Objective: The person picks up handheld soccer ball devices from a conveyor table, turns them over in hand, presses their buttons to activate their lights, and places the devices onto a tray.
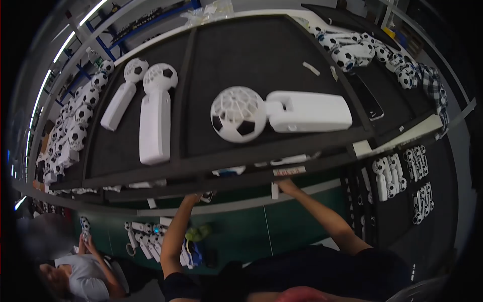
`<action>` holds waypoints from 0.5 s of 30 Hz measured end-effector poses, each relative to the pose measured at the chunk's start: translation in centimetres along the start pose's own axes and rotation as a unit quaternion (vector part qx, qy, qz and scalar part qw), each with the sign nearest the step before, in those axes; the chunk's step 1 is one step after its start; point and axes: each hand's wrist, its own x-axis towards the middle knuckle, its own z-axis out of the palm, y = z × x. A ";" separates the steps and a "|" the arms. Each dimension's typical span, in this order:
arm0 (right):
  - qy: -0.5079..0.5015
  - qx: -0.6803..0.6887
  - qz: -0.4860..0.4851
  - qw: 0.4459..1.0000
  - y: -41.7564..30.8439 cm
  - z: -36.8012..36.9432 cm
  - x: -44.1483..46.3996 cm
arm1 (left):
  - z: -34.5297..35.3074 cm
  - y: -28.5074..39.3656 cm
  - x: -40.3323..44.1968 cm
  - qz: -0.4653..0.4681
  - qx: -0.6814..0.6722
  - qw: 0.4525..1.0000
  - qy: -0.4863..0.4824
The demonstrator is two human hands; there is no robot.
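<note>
My left hand (192, 198) reaches under the front edge of the dark shelf (236, 45). Its fingers are mostly hidden, beside a small silvery thing (207, 197) I cannot make out. My right hand (287, 185) is also under that edge, fingers out of sight, near a small white strip (275, 191). On the shelf above, a white handheld fan (309, 111) with a football-patterned head lies sideways. Two more such fans, one larger (156, 123) and one slimmer (119, 106), lie in the left section.
Many football-headed fans (83, 116) are heaped at the left and more (354, 53) at the back right. A black phone (366, 98) rests on the right section. Below, a green table (241, 226) holds several fans (146, 239). A co-worker (93, 277) sits at lower left, holding a fan.
</note>
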 end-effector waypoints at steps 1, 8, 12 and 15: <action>-0.017 0.097 0.007 0.995 -1.8 -0.6 -1.9 | 1.7 3.3 -2.2 0.027 -0.102 0.994 -0.030; -0.035 0.452 -0.036 0.891 -11.3 -2.9 -16.5 | 16.0 13.1 -15.6 0.186 -0.446 0.866 -0.128; -0.071 0.446 -0.096 0.887 -13.7 -4.9 -22.4 | 21.7 15.6 -21.2 0.240 -0.439 0.857 -0.122; -0.110 0.432 -0.115 0.888 -14.6 -6.5 -25.7 | 23.9 16.3 -24.5 0.259 -0.467 0.824 -0.190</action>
